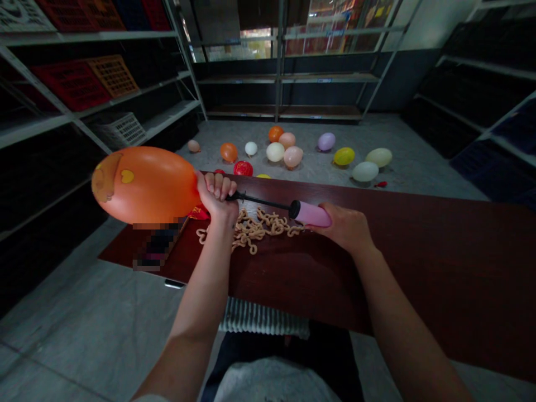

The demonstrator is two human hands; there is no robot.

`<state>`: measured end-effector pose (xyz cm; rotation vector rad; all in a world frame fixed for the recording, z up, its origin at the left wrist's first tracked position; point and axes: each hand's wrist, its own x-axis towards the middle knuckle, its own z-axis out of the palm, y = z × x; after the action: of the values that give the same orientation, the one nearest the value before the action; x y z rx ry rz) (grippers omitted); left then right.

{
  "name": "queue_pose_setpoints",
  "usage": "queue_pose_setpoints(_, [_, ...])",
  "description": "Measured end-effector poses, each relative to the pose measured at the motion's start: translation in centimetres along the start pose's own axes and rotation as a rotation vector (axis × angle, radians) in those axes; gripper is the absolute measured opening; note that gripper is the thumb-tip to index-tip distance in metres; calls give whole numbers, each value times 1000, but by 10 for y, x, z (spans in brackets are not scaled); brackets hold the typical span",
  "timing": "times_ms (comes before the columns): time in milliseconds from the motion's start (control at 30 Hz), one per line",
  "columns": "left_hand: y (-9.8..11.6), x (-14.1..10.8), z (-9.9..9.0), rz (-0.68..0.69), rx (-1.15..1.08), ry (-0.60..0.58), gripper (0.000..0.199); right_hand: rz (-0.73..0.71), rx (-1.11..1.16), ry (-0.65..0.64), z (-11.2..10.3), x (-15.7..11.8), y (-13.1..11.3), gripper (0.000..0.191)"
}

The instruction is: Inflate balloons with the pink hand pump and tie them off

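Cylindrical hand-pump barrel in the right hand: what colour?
Light pink pump barrel, black end cap; head view.

Over at twelve o'clock I see a grey metal rack (278, 89) before a brightly lit window (352, 22), a two-tone wall (439, 39) at one, dim shelving (489, 67) at two, a dark reddish-brown table (452, 268) at four, grey floor (104, 312) at eight, and crate-laden shelves (96, 37) at ten.

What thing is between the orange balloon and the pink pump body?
The head view shows the left grip at the narrow end of the orange balloon, then a black rod reaching the pink pump body.
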<state>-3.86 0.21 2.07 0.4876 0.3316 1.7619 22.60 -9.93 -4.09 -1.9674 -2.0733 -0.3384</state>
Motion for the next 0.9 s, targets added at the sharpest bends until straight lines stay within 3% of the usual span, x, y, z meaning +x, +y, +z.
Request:
queue_pose_setpoints(233, [-15, -16, 10, -83, -6, -33, 60, -18, 60, -49, 0, 1, -23, 67])
queue_pose_setpoints(500, [-53, -33, 9, -179, -11, -18, 59, -8, 27, 40, -2, 2, -41, 60])
queue_pose_setpoints(733, [-47, -29, 10, -202, 29, 76, 57, -17, 40, 104, -2, 5, -44, 63])
queue_pose_setpoints(900, [-36, -24, 12, -148, 36, 80, 57, -35, 8, 130, -3, 8, -39, 66])
